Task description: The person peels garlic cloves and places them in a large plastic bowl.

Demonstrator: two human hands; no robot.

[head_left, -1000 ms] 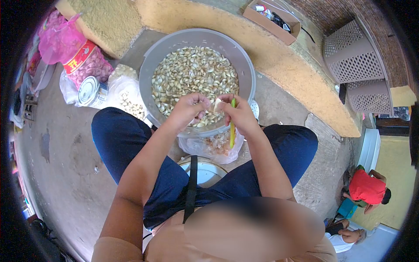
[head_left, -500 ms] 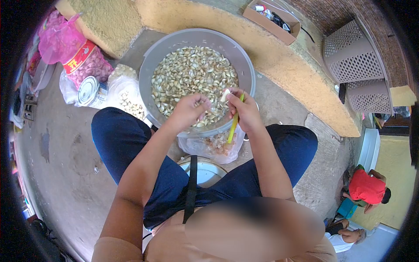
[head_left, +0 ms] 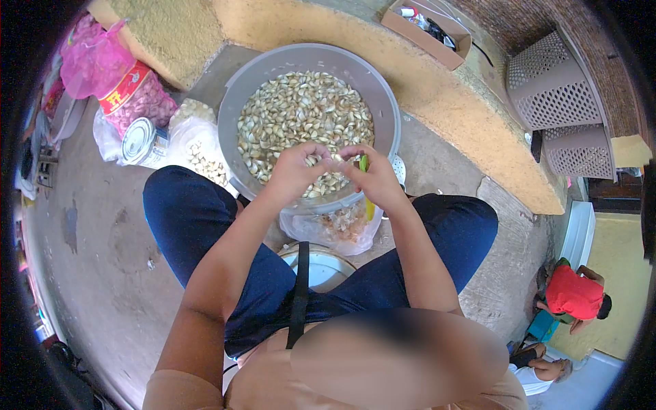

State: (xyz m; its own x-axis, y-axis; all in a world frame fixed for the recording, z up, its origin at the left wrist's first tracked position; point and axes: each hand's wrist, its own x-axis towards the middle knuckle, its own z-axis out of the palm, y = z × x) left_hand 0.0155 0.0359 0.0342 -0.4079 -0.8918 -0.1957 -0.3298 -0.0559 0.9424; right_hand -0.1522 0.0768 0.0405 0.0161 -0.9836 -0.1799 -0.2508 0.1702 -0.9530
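Observation:
A large grey tub point(head_left: 240, 76) of garlic cloves point(head_left: 301, 109) in liquid stands before my knees. Over its near side my left hand point(head_left: 301, 167) has its fingers curled together, meeting the fingertips of my right hand point(head_left: 372, 176). Something small and pale, perhaps a clove, shows at the fingertips, too small to make out. My right hand is closed on a yellow-green knife point(head_left: 370, 208), its lower part pointing toward me. Under the tub's near rim lies a clear plastic bag point(head_left: 335, 232) with brownish peelings.
Left of the tub are a white bag of cloves point(head_left: 205, 162), a can point(head_left: 140, 142) and a pink net sack point(head_left: 140, 102). A low yellow ledge point(head_left: 437, 109) curves behind, bearing a cardboard box point(head_left: 427, 34). Two people point(head_left: 574, 294) point(head_left: 540, 372) sit at the lower right.
My right hand has moved left to meet my left hand, and the knife has turned more upright. The pale clove it showed is now mostly hidden between the fingers.

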